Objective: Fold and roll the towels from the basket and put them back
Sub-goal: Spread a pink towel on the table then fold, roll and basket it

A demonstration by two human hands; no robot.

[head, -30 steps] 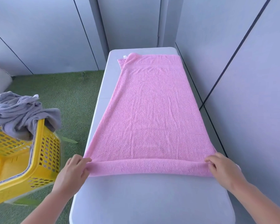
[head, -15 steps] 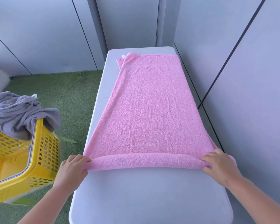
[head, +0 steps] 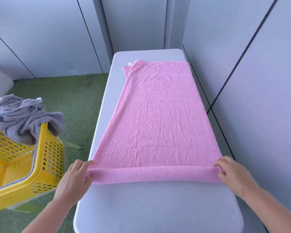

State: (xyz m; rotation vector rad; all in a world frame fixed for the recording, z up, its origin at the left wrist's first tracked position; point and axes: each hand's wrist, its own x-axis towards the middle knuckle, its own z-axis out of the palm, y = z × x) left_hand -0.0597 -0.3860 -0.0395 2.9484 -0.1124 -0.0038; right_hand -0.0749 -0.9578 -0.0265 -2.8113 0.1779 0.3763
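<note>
A long, pale worktop is set lengthwise into a corner of grey wall panels, which close it in at its far end and along its right edge. Green turf covers the floor off its left edge.

A pink towel is spread flat on the worktop, nearer the right edge than the left. Its long axis runs from the near end to the far end. The far hem lies close to the far edge, and a lower layer shows there at the cloth's left corner. The near end is rolled into a low tube lying crosswise.

The left end of the roll is gripped by the left hand, with the fingers curled over it. The right end is gripped likewise by the right hand.

Off the left edge a yellow basket is seen, with a grey towel draped over its rim.
</note>
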